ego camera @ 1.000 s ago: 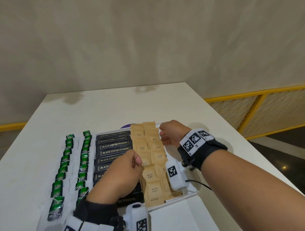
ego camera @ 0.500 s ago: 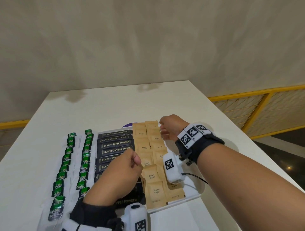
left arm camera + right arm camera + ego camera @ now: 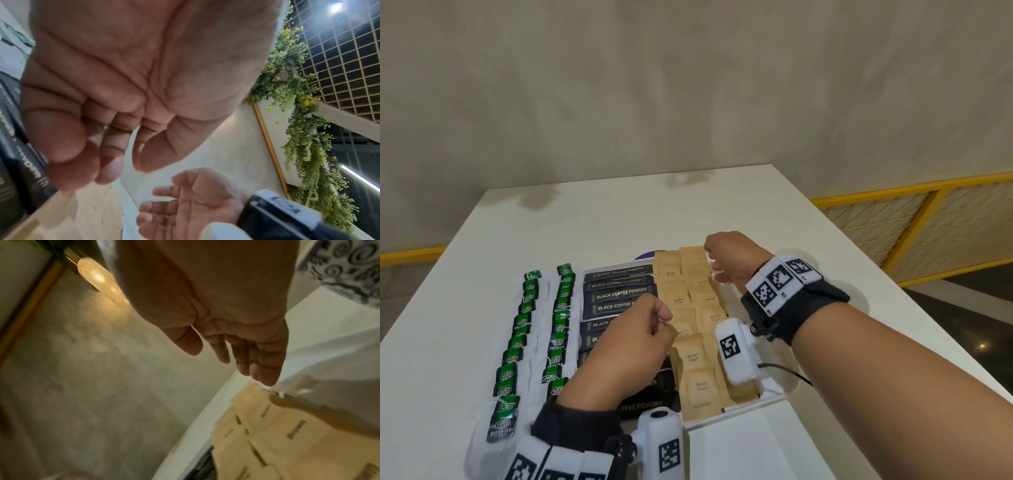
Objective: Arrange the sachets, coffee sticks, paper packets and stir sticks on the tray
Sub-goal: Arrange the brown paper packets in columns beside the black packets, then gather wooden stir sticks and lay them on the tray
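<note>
A white tray (image 3: 774, 397) holds a column of black coffee sticks (image 3: 619, 291) and two columns of brown sugar packets (image 3: 697, 383). Green tea sachets (image 3: 517, 342) lie in two columns left of the coffee sticks. My left hand (image 3: 661, 318) hovers over the seam between sticks and packets. Its fingers are curled and nothing shows between them in the left wrist view (image 3: 115, 154). My right hand (image 3: 714, 263) is at the far right corner of the packets. Its fingers are relaxed and nearly straight (image 3: 246, 361), just above the top packet (image 3: 287, 434). No stir sticks are visible.
The tray sits near the front of a white table (image 3: 619, 212). A purple object (image 3: 645, 255) peeks out behind the tray's far edge. A yellow railing (image 3: 911, 219) runs beyond the table's right side. The wall stands behind the far edge.
Both hands stay over the tray in nearly the same places. The right hand has drifted slightly toward the far end of the packet columns.
</note>
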A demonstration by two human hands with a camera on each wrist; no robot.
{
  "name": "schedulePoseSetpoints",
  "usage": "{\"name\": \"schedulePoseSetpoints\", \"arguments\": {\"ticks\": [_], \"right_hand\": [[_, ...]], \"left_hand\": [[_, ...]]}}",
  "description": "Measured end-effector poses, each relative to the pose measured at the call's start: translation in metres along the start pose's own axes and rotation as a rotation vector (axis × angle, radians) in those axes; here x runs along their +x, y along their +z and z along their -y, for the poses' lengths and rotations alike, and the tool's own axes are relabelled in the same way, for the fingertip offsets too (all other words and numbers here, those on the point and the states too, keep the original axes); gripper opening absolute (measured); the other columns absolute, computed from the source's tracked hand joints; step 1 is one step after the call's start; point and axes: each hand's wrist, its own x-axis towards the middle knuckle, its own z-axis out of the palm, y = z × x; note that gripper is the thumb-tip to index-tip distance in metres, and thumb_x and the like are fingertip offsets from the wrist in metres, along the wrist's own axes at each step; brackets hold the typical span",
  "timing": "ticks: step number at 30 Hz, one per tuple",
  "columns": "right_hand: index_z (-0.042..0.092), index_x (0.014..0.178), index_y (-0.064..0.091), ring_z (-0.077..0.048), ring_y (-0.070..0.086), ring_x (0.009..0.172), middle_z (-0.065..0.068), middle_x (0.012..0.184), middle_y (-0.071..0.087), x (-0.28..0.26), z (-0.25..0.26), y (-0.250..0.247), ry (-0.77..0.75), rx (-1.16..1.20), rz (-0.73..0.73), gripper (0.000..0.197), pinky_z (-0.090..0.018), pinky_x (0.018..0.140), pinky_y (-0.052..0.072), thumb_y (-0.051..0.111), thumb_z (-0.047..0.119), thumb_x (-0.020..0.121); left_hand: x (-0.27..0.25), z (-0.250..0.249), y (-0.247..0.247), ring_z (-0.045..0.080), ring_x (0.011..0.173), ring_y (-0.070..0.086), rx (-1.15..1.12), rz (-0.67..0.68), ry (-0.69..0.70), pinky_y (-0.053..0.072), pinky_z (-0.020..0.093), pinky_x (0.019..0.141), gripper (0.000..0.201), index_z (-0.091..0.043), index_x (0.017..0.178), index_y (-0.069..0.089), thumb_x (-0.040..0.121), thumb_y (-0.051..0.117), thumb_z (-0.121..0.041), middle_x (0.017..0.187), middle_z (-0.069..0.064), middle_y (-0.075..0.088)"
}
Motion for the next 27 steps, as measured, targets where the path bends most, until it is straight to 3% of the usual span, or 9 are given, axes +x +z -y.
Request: {"name": "schedulePoseSetpoints", "arguments": {"ticks": [3,7,12,14,16,18,22,25,27], "right_hand": [[0.001,0.138,0.044,-0.023,0.044,0.102,-0.007,0.111,0.045,-0.036,0.002,-0.004,-0.103,-0.005,0.054,0.042,-0.049,0.106,0.042,0.042,0.012,0.097],[0.022,0.141,0.043,-0.026,0.054,0.116,-0.002,0.124,0.053,-0.091,-0.012,-0.008,-0.149,-0.065,0.081,0.052,-0.048,0.102,0.046,0.048,0.027,0.089],[0.027,0.147,0.036,-0.019,0.053,0.113,-0.001,0.135,0.051,-0.153,-0.051,-0.017,-0.160,-0.238,0.147,0.054,-0.029,0.091,0.042,0.047,0.030,0.094],[0.025,0.148,0.032,-0.017,0.048,0.126,0.000,0.146,0.044,-0.172,-0.070,-0.026,-0.177,-0.376,0.138,0.056,-0.027,0.096,0.038,0.048,0.034,0.095],[0.024,0.148,0.032,-0.016,0.044,0.132,0.000,0.149,0.041,-0.186,-0.087,-0.042,-0.172,-0.493,0.096,0.058,-0.028,0.105,0.036,0.048,0.039,0.095],[0.022,0.146,0.036,-0.015,0.046,0.129,0.000,0.146,0.044,-0.197,-0.100,-0.066,-0.133,-0.557,0.013,0.058,-0.027,0.104,0.035,0.050,0.044,0.094],[0.014,0.137,0.047,-0.017,0.053,0.115,-0.003,0.133,0.055,-0.212,-0.114,-0.123,0.029,-0.727,-0.197,0.059,-0.028,0.093,0.041,0.054,0.049,0.091],[0.009,0.121,0.057,-0.016,0.059,0.096,-0.003,0.106,0.063,-0.214,-0.124,-0.149,0.285,-0.863,-0.184,0.067,-0.026,0.081,0.047,0.055,0.065,0.084],[0.011,0.117,0.060,-0.017,0.061,0.095,0.000,0.097,0.060,-0.211,-0.135,-0.152,0.410,-0.924,-0.158,0.079,-0.028,0.082,0.051,0.058,0.076,0.072]], "left_hand": [[-0.009,-0.009,0.002,0.020,0.086,0.065,-0.040,-0.036,0.066,0.052,0.035,0.077,0.015,-0.032,0.100,0.050,0.093,0.053,-0.018,0.097,-0.004,0.062],[-0.029,-0.019,0.012,0.024,0.077,0.062,-0.079,-0.024,0.128,0.048,0.030,0.068,0.023,-0.034,0.101,0.053,0.092,0.054,-0.013,0.097,-0.008,0.061],[-0.051,-0.030,0.033,0.010,0.058,0.053,-0.118,0.053,0.208,0.045,0.024,0.059,0.023,-0.031,0.099,0.059,0.090,0.058,-0.009,0.091,-0.003,0.064],[-0.057,-0.034,0.040,0.007,0.054,0.052,-0.120,0.077,0.216,0.044,0.022,0.057,0.023,-0.031,0.099,0.059,0.090,0.059,-0.009,0.090,-0.004,0.064],[-0.061,-0.035,0.045,0.010,0.057,0.055,-0.094,0.106,0.204,0.050,0.032,0.067,0.022,-0.033,0.099,0.060,0.090,0.060,-0.013,0.089,-0.012,0.064],[-0.065,-0.037,0.048,0.015,0.063,0.057,-0.066,0.122,0.187,0.050,0.039,0.072,0.021,-0.035,0.099,0.060,0.090,0.061,-0.016,0.088,-0.016,0.063],[-0.071,-0.046,0.056,0.015,0.062,0.055,-0.077,0.138,0.190,0.048,0.036,0.069,0.016,-0.033,0.098,0.061,0.090,0.060,-0.019,0.085,-0.015,0.063],[-0.075,-0.054,0.061,0.014,0.062,0.057,-0.065,0.139,0.197,0.050,0.038,0.070,0.014,-0.031,0.098,0.061,0.089,0.061,-0.020,0.083,-0.015,0.063],[-0.078,-0.059,0.063,0.017,0.065,0.059,-0.055,0.132,0.196,0.051,0.042,0.075,0.013,-0.031,0.098,0.061,0.089,0.061,-0.020,0.085,-0.009,0.064]]}}
